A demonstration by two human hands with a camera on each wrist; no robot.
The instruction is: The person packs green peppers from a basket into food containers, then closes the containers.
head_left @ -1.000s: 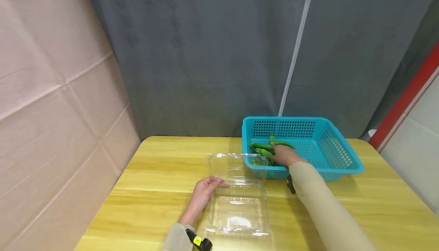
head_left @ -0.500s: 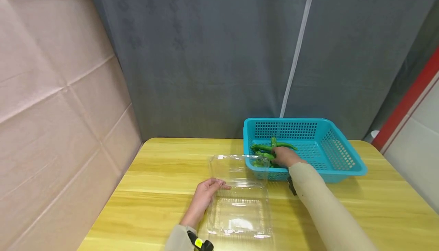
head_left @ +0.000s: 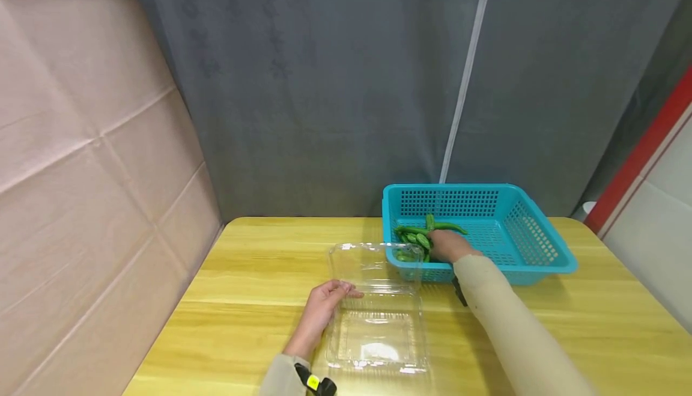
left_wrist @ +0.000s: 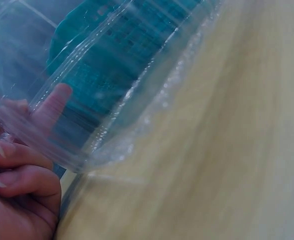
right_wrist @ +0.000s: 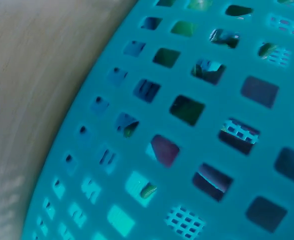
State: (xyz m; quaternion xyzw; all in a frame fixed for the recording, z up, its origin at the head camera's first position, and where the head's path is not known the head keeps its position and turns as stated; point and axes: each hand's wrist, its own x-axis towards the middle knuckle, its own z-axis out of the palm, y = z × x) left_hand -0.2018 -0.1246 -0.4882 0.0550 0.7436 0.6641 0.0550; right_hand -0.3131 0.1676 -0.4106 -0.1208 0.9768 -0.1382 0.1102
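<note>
A hinged, clear plastic clamshell box (head_left: 373, 335) lies open on the yellow wood-grain table (head_left: 254, 300), its shallow base near, its lid on the far side, overlapping my view of the basket's near left corner. The person's left hand (head_left: 321, 304) pinches its left edge close to the fold. Farther right sits a rectangular turquoise plastic basket (head_left: 521, 234) with perforated walls. Slim, glossy green peppers (head_left: 423, 241) are heaped crosswise at its left end; one stretches toward the right. The right hand (head_left: 449, 246) reaches down among them, fingertips hidden from me.
</note>
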